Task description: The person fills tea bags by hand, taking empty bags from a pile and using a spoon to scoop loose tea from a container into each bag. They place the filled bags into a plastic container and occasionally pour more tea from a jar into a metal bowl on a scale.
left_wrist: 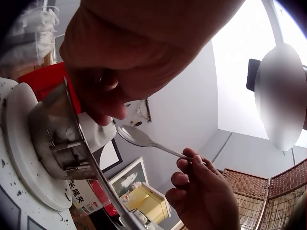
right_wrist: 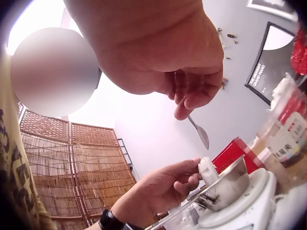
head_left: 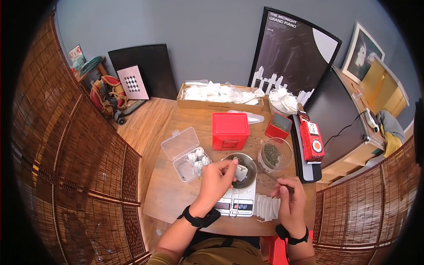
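My left hand (head_left: 216,177) pinches a small white tea bag (head_left: 241,173) by its top, over a metal pan (head_left: 253,176) with dark loose tea in it. The pan stands on a white kitchen scale (head_left: 250,194), its handle pointing toward me. In my right hand (head_left: 292,202) I grip a metal spoon (left_wrist: 136,136) by its handle. Its bowl is close to the bag in the left wrist view and looks bare there. Right of the pan, a clear plastic tub (head_left: 286,152) contains dried tea leaves. Flat white bags (head_left: 266,208) lie in a row beside the scale.
Left of the pan, an open clear plastic box (head_left: 184,173) contains several filled bags. A red tin (head_left: 230,130) stands behind the pan. Farther back are a cardboard box (head_left: 216,106) of white bags, a smaller red container (head_left: 278,126) and a red packet (head_left: 312,139).
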Tool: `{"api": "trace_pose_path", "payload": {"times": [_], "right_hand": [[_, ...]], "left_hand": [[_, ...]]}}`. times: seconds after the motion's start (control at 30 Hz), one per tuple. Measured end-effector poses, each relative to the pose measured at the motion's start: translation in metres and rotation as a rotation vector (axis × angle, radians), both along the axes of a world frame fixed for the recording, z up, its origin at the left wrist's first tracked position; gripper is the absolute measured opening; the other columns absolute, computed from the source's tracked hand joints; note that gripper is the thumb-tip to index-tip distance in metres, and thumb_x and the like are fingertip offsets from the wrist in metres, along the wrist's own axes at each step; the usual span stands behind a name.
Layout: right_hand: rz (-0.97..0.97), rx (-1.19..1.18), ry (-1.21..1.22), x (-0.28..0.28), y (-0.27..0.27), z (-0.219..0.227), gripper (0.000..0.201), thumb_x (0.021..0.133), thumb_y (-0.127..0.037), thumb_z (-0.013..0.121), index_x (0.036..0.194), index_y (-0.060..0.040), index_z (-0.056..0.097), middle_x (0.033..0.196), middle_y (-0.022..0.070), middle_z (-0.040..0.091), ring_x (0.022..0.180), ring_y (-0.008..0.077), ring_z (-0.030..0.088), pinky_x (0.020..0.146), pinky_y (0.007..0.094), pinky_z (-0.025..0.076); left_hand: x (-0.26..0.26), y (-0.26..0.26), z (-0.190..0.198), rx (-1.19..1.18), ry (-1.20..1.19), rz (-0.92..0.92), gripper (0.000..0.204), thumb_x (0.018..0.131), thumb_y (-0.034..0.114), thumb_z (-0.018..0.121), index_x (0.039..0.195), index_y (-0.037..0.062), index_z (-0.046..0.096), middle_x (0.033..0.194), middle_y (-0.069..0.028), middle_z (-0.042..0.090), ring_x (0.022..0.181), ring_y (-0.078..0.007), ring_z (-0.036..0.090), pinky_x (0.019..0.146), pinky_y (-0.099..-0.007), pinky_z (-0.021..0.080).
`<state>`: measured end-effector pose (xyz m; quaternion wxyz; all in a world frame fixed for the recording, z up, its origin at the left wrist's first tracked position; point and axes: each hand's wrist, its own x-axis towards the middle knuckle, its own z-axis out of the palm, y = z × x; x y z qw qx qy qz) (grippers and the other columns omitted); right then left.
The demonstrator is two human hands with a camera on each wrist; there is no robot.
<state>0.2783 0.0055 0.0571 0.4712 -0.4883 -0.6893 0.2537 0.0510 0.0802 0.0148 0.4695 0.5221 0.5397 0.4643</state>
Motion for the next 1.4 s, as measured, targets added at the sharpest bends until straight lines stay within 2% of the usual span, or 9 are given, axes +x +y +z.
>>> {"api": "trace_pose_path", "payload": {"times": [0.17,0.4,0.47,0.57,0.8,0.87,1.1,1.17,1.4], "right_hand": [[-0.162,-0.058,0.356,-0.003,-0.021,-0.041,0.016,0.114,-0.006,0.056,0.127,0.0026,0.061,0.109,0.0115,0.067,0.087,0.0173,0.071,0.079,0.0315,0.057],[-0.156,-0.117,0.412,-0.022,-0.007,-0.056,0.02,0.115,-0.009,0.057,0.13,0.0025,0.061,0.113,0.0111,0.07,0.09,0.0152,0.072,0.08,0.0284,0.055],[-0.237,-0.087,0.501,-0.025,-0.008,-0.06,0.022,0.115,-0.014,0.058,0.131,0.0006,0.062,0.114,0.0114,0.072,0.087,0.0138,0.07,0.079,0.0274,0.053],[-0.133,-0.188,0.419,-0.02,-0.011,-0.061,0.024,0.116,-0.014,0.057,0.133,0.0011,0.063,0.118,0.0119,0.072,0.091,0.0137,0.071,0.083,0.0276,0.053],[-0.225,-0.142,0.507,-0.022,-0.005,-0.07,0.026,0.116,-0.017,0.059,0.135,0.0,0.063,0.119,0.0114,0.073,0.091,0.0128,0.071,0.082,0.027,0.053],[-0.089,-0.24,0.56,-0.019,-0.006,-0.071,0.026,0.116,-0.017,0.058,0.136,-0.0004,0.063,0.119,0.0107,0.073,0.09,0.0124,0.07,0.082,0.0268,0.053],[-0.315,-0.125,0.606,-0.028,-0.018,-0.079,0.025,0.116,-0.017,0.058,0.135,-0.0002,0.063,0.12,0.0119,0.073,0.089,0.012,0.071,0.08,0.0266,0.053],[-0.171,-0.174,0.548,-0.028,-0.023,-0.08,0.026,0.116,-0.016,0.059,0.135,0.0005,0.062,0.12,0.0126,0.073,0.088,0.0121,0.071,0.081,0.0264,0.053],[-0.194,-0.16,0.625,-0.033,-0.024,-0.077,0.026,0.116,-0.017,0.059,0.134,0.0011,0.062,0.118,0.0126,0.074,0.088,0.012,0.071,0.082,0.0265,0.054]], "left_hand": [[0.006,-0.003,0.002,0.019,-0.085,0.105,0.036,0.111,0.027,0.07,0.103,-0.0062,0.082,0.065,-0.0057,0.072,0.051,-0.0073,0.062,0.047,-0.024,0.046],[0.009,-0.008,-0.002,0.058,-0.059,0.072,0.033,0.111,0.024,0.07,0.103,-0.0066,0.081,0.07,-0.0073,0.075,0.054,-0.0085,0.066,0.049,-0.0244,0.048],[0.008,-0.01,-0.001,0.06,-0.054,0.067,0.032,0.11,0.022,0.07,0.105,-0.0069,0.081,0.073,-0.008,0.076,0.057,-0.0096,0.068,0.051,-0.0246,0.051],[0.009,-0.012,0.0,0.075,-0.066,0.065,0.031,0.11,0.022,0.071,0.107,-0.0077,0.081,0.076,-0.0089,0.077,0.059,-0.0105,0.069,0.054,-0.0248,0.053],[0.011,-0.016,-0.003,0.137,-0.048,0.036,0.027,0.109,0.017,0.071,0.109,-0.0088,0.08,0.086,-0.0116,0.079,0.069,-0.012,0.074,0.06,-0.0253,0.057],[0.012,-0.016,-0.005,0.174,-0.05,0.043,0.026,0.109,0.015,0.07,0.11,-0.0093,0.08,0.088,-0.0125,0.079,0.07,-0.013,0.075,0.062,-0.0257,0.059],[0.012,-0.018,-0.002,0.18,-0.03,0.024,0.023,0.108,0.012,0.072,0.11,-0.0086,0.08,0.097,-0.0139,0.076,0.07,-0.0146,0.075,0.063,-0.0262,0.061],[0.015,-0.019,-0.001,0.211,-0.008,0.055,0.021,0.107,0.011,0.073,0.109,-0.0083,0.081,0.102,-0.0133,0.071,0.071,-0.0145,0.073,0.062,-0.026,0.061],[0.015,-0.02,-0.004,0.165,-0.027,0.057,0.021,0.108,0.011,0.072,0.109,-0.009,0.08,0.103,-0.0117,0.065,0.079,-0.0161,0.074,0.062,-0.0266,0.065]]}}
